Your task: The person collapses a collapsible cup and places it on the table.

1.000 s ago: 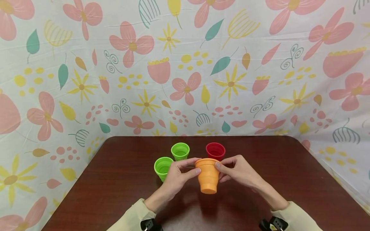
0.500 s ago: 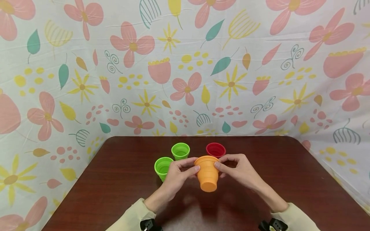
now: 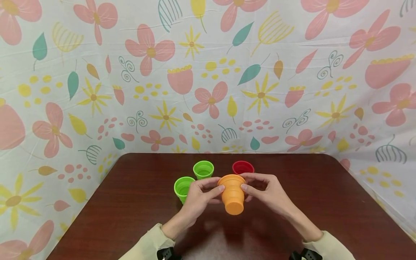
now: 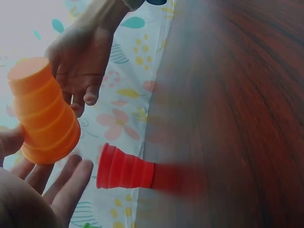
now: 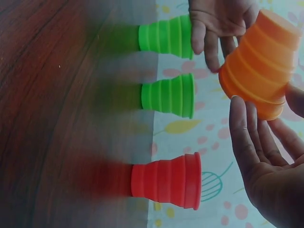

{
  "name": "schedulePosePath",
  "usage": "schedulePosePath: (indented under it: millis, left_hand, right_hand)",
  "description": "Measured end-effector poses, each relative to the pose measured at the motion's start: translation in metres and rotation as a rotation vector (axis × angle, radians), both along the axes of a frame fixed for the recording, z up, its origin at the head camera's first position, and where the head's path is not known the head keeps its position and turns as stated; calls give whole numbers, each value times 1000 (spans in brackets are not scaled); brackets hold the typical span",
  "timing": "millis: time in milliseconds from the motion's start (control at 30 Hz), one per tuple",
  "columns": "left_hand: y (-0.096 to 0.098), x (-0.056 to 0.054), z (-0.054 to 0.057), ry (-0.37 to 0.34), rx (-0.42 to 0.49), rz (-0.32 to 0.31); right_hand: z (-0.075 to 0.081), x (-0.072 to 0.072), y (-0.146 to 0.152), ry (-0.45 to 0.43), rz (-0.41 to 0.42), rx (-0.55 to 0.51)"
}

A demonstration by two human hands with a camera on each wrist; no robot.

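Orange cup (image 3: pixel 232 195): held up above the table (image 3: pixel 143 202), apart from its surface, tilted with base toward the head camera.
Left hand (image 3: pixel 199 200): pinching the orange cup near its rim, with thumb in front, fingers behind.
Right hand (image 3: pixel 272 192): pinching the opposite side likewise.
Nearer green cup (image 3: pixel 183 187): upright on the table, partly behind the left hand.
Farther green cup (image 3: pixel 203 169): upright, near its match.
Red cup (image 3: pixel 243 167): upright, beyond the right hand.

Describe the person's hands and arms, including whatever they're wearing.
The left hand and right hand are ungloved. The left sleeve and right sleeve are plain pale cream, leaving the wrists bare. A small black device shows beside each sleeve's cuff.
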State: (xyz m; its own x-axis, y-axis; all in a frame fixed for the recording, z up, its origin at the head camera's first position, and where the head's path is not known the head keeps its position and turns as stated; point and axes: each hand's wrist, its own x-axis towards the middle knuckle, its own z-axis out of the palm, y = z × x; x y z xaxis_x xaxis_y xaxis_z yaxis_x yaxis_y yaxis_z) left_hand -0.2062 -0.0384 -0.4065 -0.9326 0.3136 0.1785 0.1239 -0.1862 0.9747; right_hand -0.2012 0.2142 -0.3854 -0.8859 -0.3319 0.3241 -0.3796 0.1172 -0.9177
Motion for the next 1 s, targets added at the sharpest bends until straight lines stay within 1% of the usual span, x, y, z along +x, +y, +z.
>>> schedulePosePath:
  millis: [133, 233, 400, 567, 700, 1000]
  left_hand:
    - [-1, 0, 1, -3, -8, 9]
    - [-2, 0, 1, -2, 10, -15]
    - [-4, 0, 2, 35, 6, -49]
    - [-4, 0, 3, 57, -10, -71]
    - [-5, -1, 3, 56, -18, -81]
    - [-7, -1, 5, 75, -8, -103]
  right_hand:
    - [0, 1, -1, -7, 12, -10]
    - [0, 3, -3, -19, 14, -3]
    - [1, 6, -6, -36, 8, 3]
    - [1, 7, -6, -44, 34, 2]
    - [2, 8, -6, -68, 49, -1]
    - [4, 10, -8, -101, 8, -2]
